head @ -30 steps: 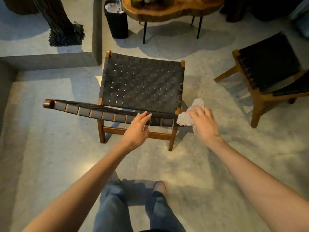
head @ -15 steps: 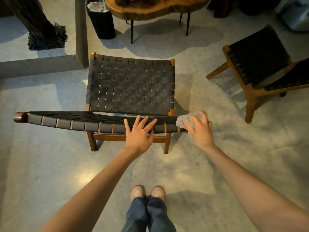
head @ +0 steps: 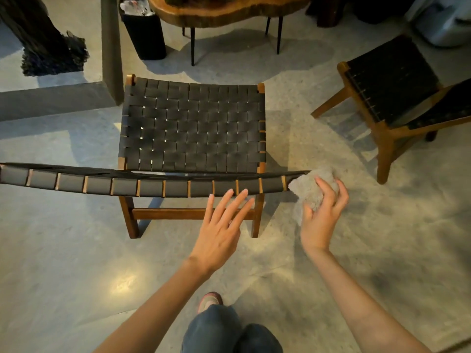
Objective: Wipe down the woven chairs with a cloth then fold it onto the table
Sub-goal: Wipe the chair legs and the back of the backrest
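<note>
Head view, looking down.

- Low woven chair (head: 193, 128), black straps on a brown wooden frame, stands on the grey polished concrete floor (head: 63, 250). Its seat faces away from the person.
- The strap-wrapped backrest (head: 127, 186) of this chair runs across the middle of the view, nearest the person.
- Right hand (head: 321, 217): grip closed round a bunched grey fluffy cloth (head: 308, 189), thumb and fingers curled over it. The cloth sits at the right end of the backrest, touching the last strap.
- Left hand (head: 221, 230): grip wide, fingers straight and spread, holding nothing. The fingertips reach the lower edge of the backrest straps. Whether they touch cannot be told.
- Second woven chair (head: 390, 80), same dark weave and wooden frame, stands at the right, well apart from the first.
- Live-edge wooden slab counter (head: 229, 11) on thin black legs stands beyond the first chair, at the top of the view.
- Black rectangular bin (head: 144, 34) stands just beside the counter, on its left.
- Blue jeans and one shoe show at the bottom edge.
</note>
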Tool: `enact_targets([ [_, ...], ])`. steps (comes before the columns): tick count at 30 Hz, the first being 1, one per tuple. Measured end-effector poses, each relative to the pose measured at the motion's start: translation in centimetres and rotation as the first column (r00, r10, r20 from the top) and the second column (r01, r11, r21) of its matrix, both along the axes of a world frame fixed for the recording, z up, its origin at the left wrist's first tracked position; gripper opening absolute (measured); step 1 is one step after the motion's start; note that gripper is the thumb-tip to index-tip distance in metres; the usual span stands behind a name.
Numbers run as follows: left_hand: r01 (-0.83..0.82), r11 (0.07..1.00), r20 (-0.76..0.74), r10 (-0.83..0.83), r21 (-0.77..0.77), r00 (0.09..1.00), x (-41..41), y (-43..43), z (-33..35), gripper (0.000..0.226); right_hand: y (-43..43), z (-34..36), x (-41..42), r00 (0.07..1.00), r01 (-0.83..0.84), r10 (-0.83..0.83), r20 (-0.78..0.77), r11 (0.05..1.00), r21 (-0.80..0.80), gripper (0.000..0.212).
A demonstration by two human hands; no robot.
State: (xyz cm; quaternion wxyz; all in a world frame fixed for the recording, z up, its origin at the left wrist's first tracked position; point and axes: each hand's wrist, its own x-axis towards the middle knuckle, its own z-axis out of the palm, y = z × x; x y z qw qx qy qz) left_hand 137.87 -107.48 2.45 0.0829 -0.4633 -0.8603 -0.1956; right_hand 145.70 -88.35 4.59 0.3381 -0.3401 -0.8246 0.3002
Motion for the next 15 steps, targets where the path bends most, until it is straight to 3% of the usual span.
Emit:
enact_targets([
  [4, -0.039, 0.995, -0.029, 0.042, 0.094, 0.999, 0.8, 0.4, -4.2, 0.076, -0.6, -5.3, 2.3, 0.989, 0.011, -0.024, -0.148, 0.996, -0.093, 0.067],
  [10, -0.097, 0.981, 0.042, 0.091, 0.169, 0.995, -0.9, 3.5, -13.1, 0.045, 0.1, -16.2, 0.9, 0.975, -0.218, 0.210, -0.078, 0.971, -0.100, 0.058],
  [13, -0.158, 0.975, 0.208, 0.123, 0.157, 0.970, -2.1, 5.4, -17.4, 0.040, 0.7, -20.6, -1.2, 0.959, -0.282, 0.274, -0.065, 0.941, -0.186, 0.052],
  [15, -0.199, 0.961, 0.327, 0.128, 0.194, 0.936, -2.8, 6.7, -20.2, 0.042, 1.2, -23.2, -2.4, 0.942, -0.335, 0.327, -0.077, 0.930, -0.153, 0.046],
])
